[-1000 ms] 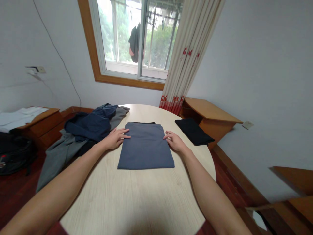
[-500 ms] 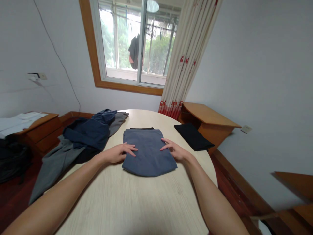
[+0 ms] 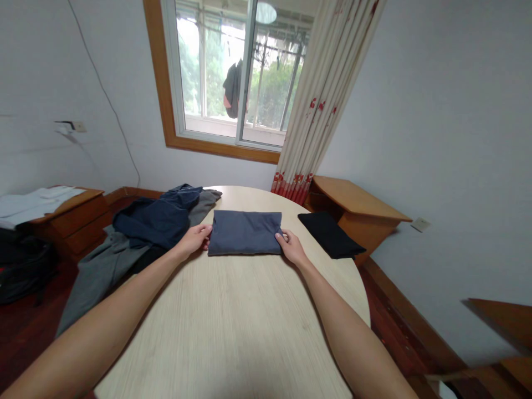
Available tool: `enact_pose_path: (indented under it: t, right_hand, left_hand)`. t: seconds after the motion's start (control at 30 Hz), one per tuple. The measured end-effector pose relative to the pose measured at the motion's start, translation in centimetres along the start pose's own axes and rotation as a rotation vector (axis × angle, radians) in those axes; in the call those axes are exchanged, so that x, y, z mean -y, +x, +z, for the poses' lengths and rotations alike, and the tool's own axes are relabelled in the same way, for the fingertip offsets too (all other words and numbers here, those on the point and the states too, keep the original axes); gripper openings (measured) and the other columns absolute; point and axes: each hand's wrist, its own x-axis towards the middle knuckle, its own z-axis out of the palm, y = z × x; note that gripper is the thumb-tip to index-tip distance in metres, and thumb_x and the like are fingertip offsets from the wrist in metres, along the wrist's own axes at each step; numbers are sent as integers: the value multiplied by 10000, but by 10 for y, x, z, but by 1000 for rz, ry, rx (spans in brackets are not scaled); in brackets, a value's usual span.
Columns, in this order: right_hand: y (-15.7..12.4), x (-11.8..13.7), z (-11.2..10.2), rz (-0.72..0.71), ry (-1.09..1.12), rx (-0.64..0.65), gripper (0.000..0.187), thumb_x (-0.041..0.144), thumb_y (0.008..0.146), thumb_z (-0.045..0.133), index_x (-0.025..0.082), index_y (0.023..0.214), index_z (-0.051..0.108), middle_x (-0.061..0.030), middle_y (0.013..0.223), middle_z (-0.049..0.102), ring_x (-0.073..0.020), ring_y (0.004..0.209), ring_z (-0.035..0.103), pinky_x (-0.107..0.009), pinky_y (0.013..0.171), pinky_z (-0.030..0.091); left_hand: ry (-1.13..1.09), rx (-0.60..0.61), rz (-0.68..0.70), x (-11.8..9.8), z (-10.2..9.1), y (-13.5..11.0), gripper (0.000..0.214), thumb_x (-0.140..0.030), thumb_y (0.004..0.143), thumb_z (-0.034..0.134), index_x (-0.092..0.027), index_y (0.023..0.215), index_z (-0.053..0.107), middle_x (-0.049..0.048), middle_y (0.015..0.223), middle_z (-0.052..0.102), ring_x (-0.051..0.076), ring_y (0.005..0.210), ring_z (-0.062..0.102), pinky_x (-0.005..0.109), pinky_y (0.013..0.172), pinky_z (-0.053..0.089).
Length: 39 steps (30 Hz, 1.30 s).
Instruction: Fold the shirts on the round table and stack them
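A folded grey-blue garment [image 3: 244, 233] lies flat on the round light-wood table [image 3: 233, 332], towards its far side. My left hand [image 3: 195, 239] grips the garment's left edge, fingers curled over it. My right hand [image 3: 291, 246] pinches its right edge, fingers closed on the cloth. Both forearms stretch across the table from the near edge.
A heap of dark blue and grey clothes [image 3: 153, 221] drapes over the table's left side. A folded black cloth [image 3: 330, 235] lies at the right edge. A wooden side table [image 3: 357, 200] stands right, a low cabinet [image 3: 62, 213] left, window and curtain behind.
Both hands lifted the garment's near half and folded it away from me, so it is now half as deep. The hands moved from its sides to the new fold's ends.
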Motion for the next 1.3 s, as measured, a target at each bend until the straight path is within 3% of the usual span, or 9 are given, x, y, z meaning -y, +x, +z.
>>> enact_pose_path:
  t: [0.17,0.4,0.57,0.67,0.77,0.9,1.03,1.17,1.3]
  right_hand:
    - [-3,-8,-5,35,39,38,690,574,807,645,154,1339,518,54,661,515,-153,616,528,-289,602,456]
    - [-7,-3,-15,46,125,69,645,542,735,682,157,1237,556,106,617,352,-115,554,402,-249,534,352]
    - [-13,7,-32,146,92,247,645,513,622,769,157,1118,564,123,562,366,-100,503,368,-244,521,294]
    - [-23,14,-43,206,78,416,670,508,590,812,168,1111,563,119,561,399,-94,491,362,-244,515,285]
    - [-28,19,-44,177,0,425,588,585,666,764,172,1051,598,83,586,457,-108,517,404,-247,516,293]
    - [-22,18,-28,97,-193,242,512,682,788,596,171,770,626,-8,663,579,-156,625,516,-270,578,350]
    - [-12,11,-12,169,-308,132,531,670,849,486,181,697,626,-52,699,639,-193,693,577,-287,623,363]
    - [-7,5,-5,241,-272,68,463,632,774,568,202,603,548,-25,621,589,-173,634,532,-275,582,330]
    - [-5,3,-4,245,-27,-10,457,637,641,661,211,588,507,17,585,527,-141,577,464,-262,554,333]
  left_hand:
    - [155,147,-8,5,-5,-5,845,-482,674,800,-130,1361,454,-95,563,521,112,484,504,227,500,368]
    - [424,130,158,-1,-9,-6,644,-393,629,773,-152,1199,596,-118,550,442,105,500,449,236,526,334]
    - [500,211,36,-9,-24,-8,803,-335,536,805,-137,1274,556,-104,565,523,136,521,517,245,533,362]
    - [507,397,-84,-14,-31,-16,989,-341,490,847,-140,1388,482,-90,571,574,160,527,557,245,511,354]
    - [469,551,-183,-16,-29,-21,1011,-477,550,837,-129,1417,451,-52,574,610,186,535,578,259,509,356]
    - [479,256,-13,-10,-13,-11,630,-675,642,699,-147,987,668,18,675,645,200,634,590,282,583,396]
    - [585,-5,122,-3,4,1,488,-674,651,671,-196,645,575,9,644,590,196,661,555,281,605,371]
    - [495,-55,130,0,14,3,485,-645,643,662,-213,561,459,-30,567,476,148,585,461,266,558,315]
    - [226,-40,-36,-5,12,0,519,-669,597,683,-221,589,421,-48,551,455,125,527,438,255,519,319]
